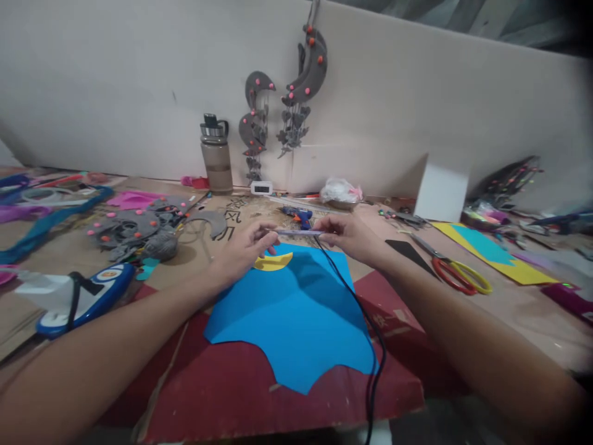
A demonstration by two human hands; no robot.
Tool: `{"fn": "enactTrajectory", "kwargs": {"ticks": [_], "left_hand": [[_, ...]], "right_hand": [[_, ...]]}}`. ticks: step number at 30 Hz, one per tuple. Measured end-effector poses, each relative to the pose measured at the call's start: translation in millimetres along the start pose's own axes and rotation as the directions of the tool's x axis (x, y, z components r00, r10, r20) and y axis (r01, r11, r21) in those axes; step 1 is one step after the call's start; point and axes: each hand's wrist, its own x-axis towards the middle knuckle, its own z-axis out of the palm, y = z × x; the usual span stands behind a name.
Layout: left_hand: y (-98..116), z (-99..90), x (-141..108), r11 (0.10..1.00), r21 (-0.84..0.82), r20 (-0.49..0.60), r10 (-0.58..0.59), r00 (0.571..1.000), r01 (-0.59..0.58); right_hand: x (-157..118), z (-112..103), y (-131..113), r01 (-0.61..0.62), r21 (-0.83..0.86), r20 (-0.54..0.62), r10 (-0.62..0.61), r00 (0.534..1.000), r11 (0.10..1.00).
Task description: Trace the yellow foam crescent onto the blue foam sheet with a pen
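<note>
My right hand (343, 235) pinches one end of a thin, pale, pen-like stick (299, 233), held level above the work surface. At its other end are the closed fingers of my left hand (252, 247). Below both hands lies a blue sheet (291, 315) with a wavy cut lower edge. On its upper left part rests a yellow crescent piece (274, 262), close under my left hand. Just beyond the stick is a blue glue gun (299, 215). A black cord (345, 281) runs over the right part of the blue sheet.
Scissors (456, 272) with red and yellow handles lie at the right, beside yellow and cyan sheets (532, 269). Grey felt pieces (134, 228) and a blue-and-white iron-like object (99, 296) are at the left. A bottle (217, 157) stands by the wall.
</note>
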Motion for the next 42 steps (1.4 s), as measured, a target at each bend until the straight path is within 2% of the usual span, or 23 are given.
{"fn": "enactTrajectory", "kwargs": {"ticks": [3,5,7,10,12,19,23,28,34,39,42], "left_hand": [[2,-1.4,0,1.0,-0.018,-0.011,-0.006,1.0,0.006],[4,-0.4,-1,0.999,-0.032,-0.032,-0.014,0.999,0.013],[7,2.2,-3,0.998,-0.053,0.0,-0.031,1.0,0.031],[10,7.3,-8,0.995,-0.072,0.053,-0.067,0.996,0.07],[12,10.7,-10,0.994,-0.045,0.062,-0.092,0.994,0.095],[18,19.6,-10,0.979,0.025,0.117,-0.203,0.972,0.201],[19,20.0,-10,0.981,0.028,0.117,-0.196,0.974,0.194],[15,18.7,-10,0.982,-0.072,0.107,-0.166,0.98,0.175],[11,13.4,-12,0.986,-0.131,0.206,-0.078,0.975,0.107],[8,13.2,-10,0.983,-0.155,0.279,-0.053,0.959,0.099],[5,15.3,-8,0.978,-0.177,0.213,-0.075,0.974,0.114]], "right_hand": [[-1,21,-7,-0.07,0.222,-0.067,0.087,0.994,0.973],[-2,32,-5,-0.09,0.473,-0.122,0.166,0.979,0.877],[-4,42,-1,-0.128,0.662,-0.091,0.248,0.964,0.739],[-6,53,4,-0.164,0.793,-0.021,0.294,0.955,0.587],[-8,57,5,-0.14,0.823,-0.038,0.298,0.954,0.55],[-8,64,11,0.02,0.802,-0.238,0.288,0.928,0.597],[-7,64,14,0.03,0.808,-0.223,0.258,0.94,0.588],[-9,63,13,0.027,0.836,-0.195,0.25,0.948,0.548],[-9,59,15,-0.007,0.851,-0.148,0.253,0.956,0.525],[-10,57,18,-0.007,0.841,-0.144,0.236,0.961,0.541],[-12,57,18,0.037,0.797,-0.192,0.196,0.962,0.602]]}}
